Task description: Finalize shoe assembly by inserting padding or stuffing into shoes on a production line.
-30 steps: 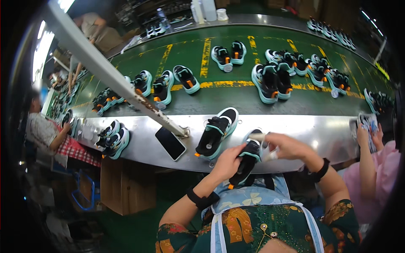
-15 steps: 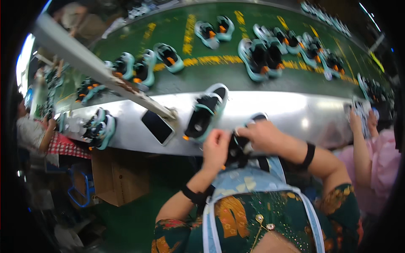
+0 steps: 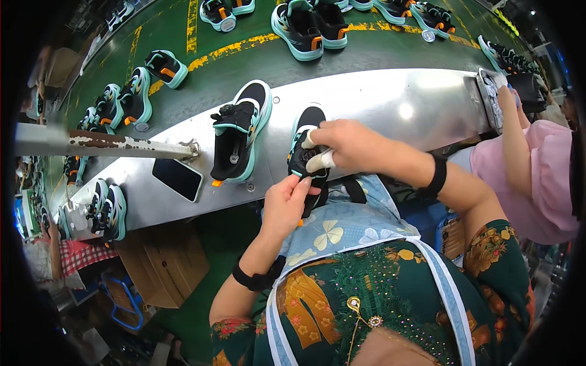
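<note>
A black sneaker (image 3: pixel 311 117) with a pale mint sole lies at the metal ledge's front edge, its toe pointing away and its heel near my apron. My left hand (image 3: pixel 285 206) pinches the collar edge of this sneaker from the near left. From the right, my right hand (image 3: pixel 349 145) has its thumb and a finger, both in whitish covers, closed on the black lacing area. What exactly lies between those fingertips is hidden. A matching sneaker (image 3: pixel 255 100) with an orange heel tab stands on the ledge, left of my hands, touched by neither.
A phone (image 3: pixel 177 179) lies on the metal ledge (image 3: pixel 390 91) beside a chipped metal bar (image 3: pixel 116 144). Several sneakers stand on the green surface (image 3: pixel 238 64) beyond. A cardboard box (image 3: pixel 165 268) sits below left. People in pink (image 3: pixel 510 177) and red check (image 3: pixel 79 259) sit either side.
The view has turned, so the ledge and shoes appear farther left and higher. My right fingers have moved onto the lacing area; my left hand stays close by at the collar.
</note>
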### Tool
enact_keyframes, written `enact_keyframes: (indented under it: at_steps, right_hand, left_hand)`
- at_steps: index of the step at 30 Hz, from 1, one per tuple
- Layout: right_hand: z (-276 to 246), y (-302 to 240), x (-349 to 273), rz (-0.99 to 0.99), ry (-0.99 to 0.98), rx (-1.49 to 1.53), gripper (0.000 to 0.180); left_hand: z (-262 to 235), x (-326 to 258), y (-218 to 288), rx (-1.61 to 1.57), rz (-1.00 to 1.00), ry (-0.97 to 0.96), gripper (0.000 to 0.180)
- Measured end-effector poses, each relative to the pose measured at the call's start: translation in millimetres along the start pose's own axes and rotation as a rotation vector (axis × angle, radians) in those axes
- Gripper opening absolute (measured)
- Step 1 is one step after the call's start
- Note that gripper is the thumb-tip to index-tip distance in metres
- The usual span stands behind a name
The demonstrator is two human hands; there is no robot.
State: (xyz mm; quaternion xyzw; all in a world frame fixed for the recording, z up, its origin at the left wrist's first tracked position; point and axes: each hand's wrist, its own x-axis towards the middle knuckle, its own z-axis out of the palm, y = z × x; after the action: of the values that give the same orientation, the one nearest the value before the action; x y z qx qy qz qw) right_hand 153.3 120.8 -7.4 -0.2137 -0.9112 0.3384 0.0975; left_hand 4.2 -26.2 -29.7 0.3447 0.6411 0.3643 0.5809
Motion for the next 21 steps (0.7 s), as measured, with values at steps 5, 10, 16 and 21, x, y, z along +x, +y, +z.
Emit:
enact_keyframes:
  at_steps: [5,10,16,21]
  right_hand:
    - [7,7,-7,-0.068,0.094,0.135,0.022]
    - [-14,10,-9,0.049,0.073,0.176,0.033]
    - [-24,4,-44,0.13,0.0,-0.014,0.048]
    - [-6,1,-56,0.091,0.166,-0.024,0.049]
  left_hand:
    - [13,2,4,0.033,0.013,0.047,0.021]
    - [15,5,7,-0.137,-0.024,0.013,0.021]
    - [15,13,12,-0.288,-0.004,0.026,0.02]
    - [17,18,5,-0.322,0.011,0.029,0.02]
